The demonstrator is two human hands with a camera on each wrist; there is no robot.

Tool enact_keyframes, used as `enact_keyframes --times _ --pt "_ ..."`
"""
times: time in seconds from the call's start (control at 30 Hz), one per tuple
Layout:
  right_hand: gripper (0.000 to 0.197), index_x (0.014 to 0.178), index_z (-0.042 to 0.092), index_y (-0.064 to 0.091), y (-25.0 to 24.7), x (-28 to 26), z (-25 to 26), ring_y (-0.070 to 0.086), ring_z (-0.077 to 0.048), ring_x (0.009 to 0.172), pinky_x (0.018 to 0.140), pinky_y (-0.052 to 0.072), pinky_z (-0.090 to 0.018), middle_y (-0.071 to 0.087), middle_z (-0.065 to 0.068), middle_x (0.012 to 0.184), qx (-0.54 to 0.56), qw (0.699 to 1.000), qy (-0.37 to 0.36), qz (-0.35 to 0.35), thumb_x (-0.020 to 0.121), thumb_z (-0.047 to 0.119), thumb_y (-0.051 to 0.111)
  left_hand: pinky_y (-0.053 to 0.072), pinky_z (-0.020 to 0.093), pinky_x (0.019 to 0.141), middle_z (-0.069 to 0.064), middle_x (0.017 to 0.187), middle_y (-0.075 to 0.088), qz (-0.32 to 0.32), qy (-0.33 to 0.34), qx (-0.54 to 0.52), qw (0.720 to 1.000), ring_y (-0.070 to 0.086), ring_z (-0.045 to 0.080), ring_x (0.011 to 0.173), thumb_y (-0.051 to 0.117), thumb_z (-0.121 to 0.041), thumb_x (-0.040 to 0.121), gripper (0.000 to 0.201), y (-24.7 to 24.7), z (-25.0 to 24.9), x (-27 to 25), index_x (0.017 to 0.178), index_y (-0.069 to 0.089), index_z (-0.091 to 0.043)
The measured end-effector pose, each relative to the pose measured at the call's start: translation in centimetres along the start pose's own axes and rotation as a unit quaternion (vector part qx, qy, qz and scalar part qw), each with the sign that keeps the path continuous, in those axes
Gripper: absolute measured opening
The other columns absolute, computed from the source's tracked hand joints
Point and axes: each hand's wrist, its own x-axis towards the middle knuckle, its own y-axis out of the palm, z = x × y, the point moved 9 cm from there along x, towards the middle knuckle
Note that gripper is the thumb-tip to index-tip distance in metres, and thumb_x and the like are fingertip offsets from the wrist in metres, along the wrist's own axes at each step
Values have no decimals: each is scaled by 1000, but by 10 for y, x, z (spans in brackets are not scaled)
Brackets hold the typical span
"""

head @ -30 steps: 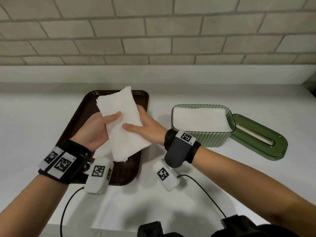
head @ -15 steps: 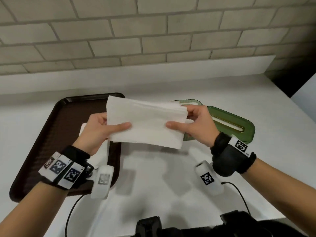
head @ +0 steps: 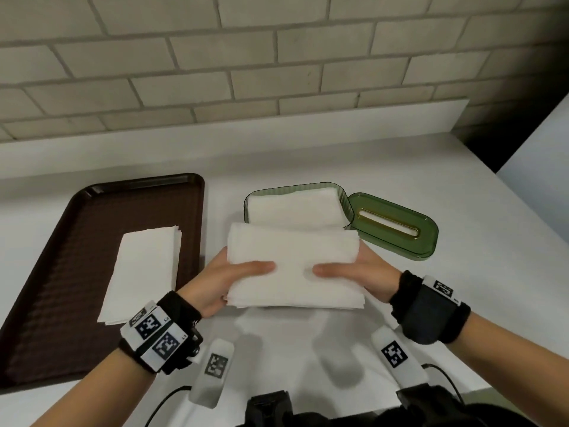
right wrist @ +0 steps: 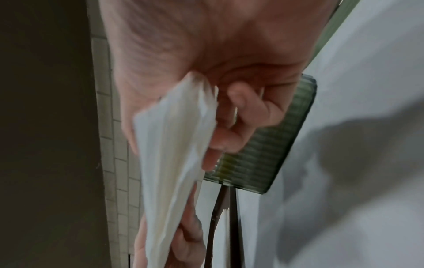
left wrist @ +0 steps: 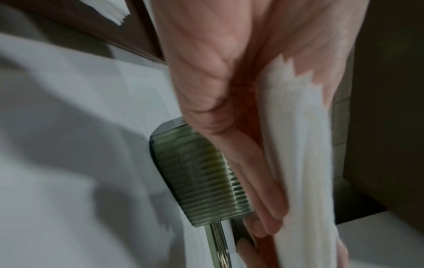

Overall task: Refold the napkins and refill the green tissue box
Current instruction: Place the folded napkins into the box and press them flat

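A folded stack of white napkins (head: 294,266) is held flat in the air just in front of the green tissue box (head: 346,200). My left hand (head: 228,275) grips its left end, thumb on top. My right hand (head: 354,272) grips the right end the same way. The box is open and holds white napkins (head: 292,208) nearly up to its rim. Its green lid (head: 397,229) with a slot lies on the counter to the box's right. In the wrist views the stack (left wrist: 298,145) (right wrist: 174,145) sits between thumb and fingers, with the ribbed box wall (left wrist: 195,172) (right wrist: 263,154) behind.
A dark brown tray (head: 77,241) lies at the left with another folded napkin pile (head: 144,272) on it. The white counter (head: 462,303) ends at a brick wall at the back and drops off at the right edge.
The napkin stack came off the tray, turned from lengthwise to crosswise, and moved right and down in front of the box. Both thumbs have slid towards its middle.
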Motion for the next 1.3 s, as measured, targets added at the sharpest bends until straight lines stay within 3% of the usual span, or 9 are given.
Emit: enact_keyframes --times 0.13,0.23,0.33,0.47,0.6,0.83,0.93,1.07,1.3 --pt "54 113 24 62 -15 -1 13 67 0 100 86 49 -14 72 10 107 -129 989 -55 -42 69 2 85 54 25 89 5 118 71 -3 77 101 992 67 19 110 67 4 82 43 6 -10 1 123 62 -10" --pt "43 107 16 67 -35 -3 18 70 -6 94 83 50 -17 74 8 99 -141 980 -101 -102 70 6 85 54 26 89 4 112 73 -28 145 175 974 69 19 105 69 -1 84 35 3 -15 0 118 66 -5" --pt "39 100 14 68 -33 2 -1 67 -10 83 77 52 -24 71 7 91 -173 976 -100 -86 67 8 87 52 14 71 -7 99 75 -46 162 217 961 68 5 86 72 2 81 37 6 -7 3 117 68 -7" --pt "68 111 14 65 -36 4 -30 69 -13 88 86 55 -34 73 1 99 -142 984 -46 -101 51 27 96 53 24 81 -6 105 73 -46 165 272 947 68 12 94 79 1 75 46 8 4 9 114 71 -20" --pt "37 90 17 67 -32 7 -10 62 -6 70 68 50 -20 68 11 78 -150 981 -91 -87 65 -1 87 52 22 79 -5 102 73 -47 187 283 940 68 11 91 78 4 73 47 17 -2 11 112 71 -22" --pt "50 111 18 65 -28 1 3 67 -11 92 82 52 -24 71 6 100 -156 972 -144 -101 68 2 86 47 19 98 -16 117 69 -59 251 339 905 62 -1 112 71 5 78 56 37 -20 6 124 64 -27" --pt "69 134 24 52 -23 -15 22 61 -12 117 99 47 -28 65 7 123 -249 939 -221 -90 75 7 82 38 20 109 -17 141 52 -3 275 471 838 46 -3 131 67 -11 88 65 47 -19 -3 142 44 -38" --pt "66 144 25 45 -10 -26 22 50 -5 127 107 41 -27 54 12 138 -438 852 -282 -55 85 16 74 47 36 101 -20 153 34 2 230 613 756 38 4 138 54 -30 97 70 48 -3 -2 145 12 -59" --pt "64 145 36 40 -11 -26 17 51 -7 124 103 43 -28 53 10 136 -477 840 -257 -34 89 22 67 48 29 96 -27 149 35 -24 241 638 731 40 2 133 53 -35 96 73 48 -10 -7 146 5 -59"
